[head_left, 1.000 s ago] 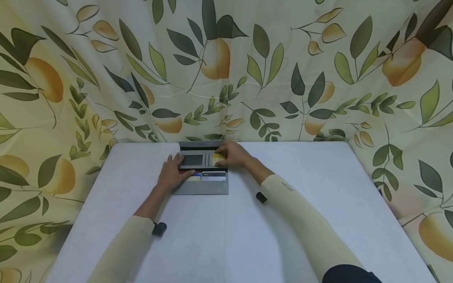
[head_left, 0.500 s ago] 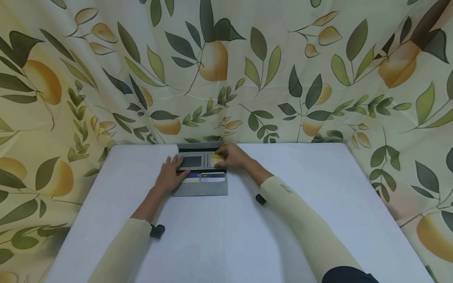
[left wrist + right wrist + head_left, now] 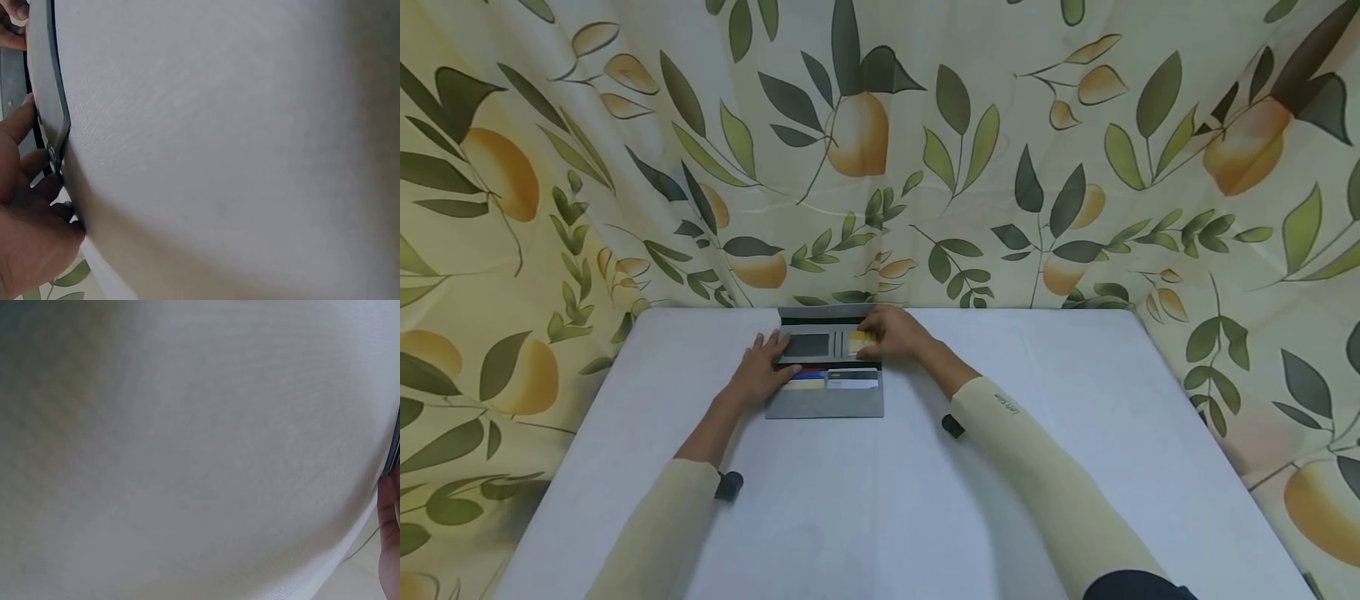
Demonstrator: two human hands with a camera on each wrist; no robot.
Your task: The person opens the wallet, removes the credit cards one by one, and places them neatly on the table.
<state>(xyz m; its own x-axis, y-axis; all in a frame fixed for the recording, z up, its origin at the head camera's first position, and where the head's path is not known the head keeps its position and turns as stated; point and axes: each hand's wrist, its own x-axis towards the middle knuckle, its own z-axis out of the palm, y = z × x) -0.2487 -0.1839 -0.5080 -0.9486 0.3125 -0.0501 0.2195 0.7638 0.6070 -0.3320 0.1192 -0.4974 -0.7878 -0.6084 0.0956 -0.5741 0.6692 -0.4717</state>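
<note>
An unfolded grey wallet (image 3: 824,405) lies at the far edge of the table, with a dark window panel (image 3: 809,345) on its left half. My left hand (image 3: 756,372) rests on the wallet's left side, fingers spread and thumb over the lower row of cards. In the left wrist view, that hand's fingertips touch the wallet's edge (image 3: 51,81). My right hand (image 3: 895,332) pinches a yellow card (image 3: 857,342) at the wallet's right half; its lower part sits against the slots. The right wrist view catches only part of this hand (image 3: 390,519) beside the dark wallet edge.
Cards with blue (image 3: 809,375) and white (image 3: 853,380) faces stand in the lower slots. A white cloth covers the table (image 3: 880,500). Behind its far edge hangs a fruit-and-leaf patterned curtain (image 3: 955,208).
The left thumb has drawn slightly left off the lower cards, showing more of them. The right hand keeps its pinch on the yellow card, nearly still. The head view has shifted slightly.
</note>
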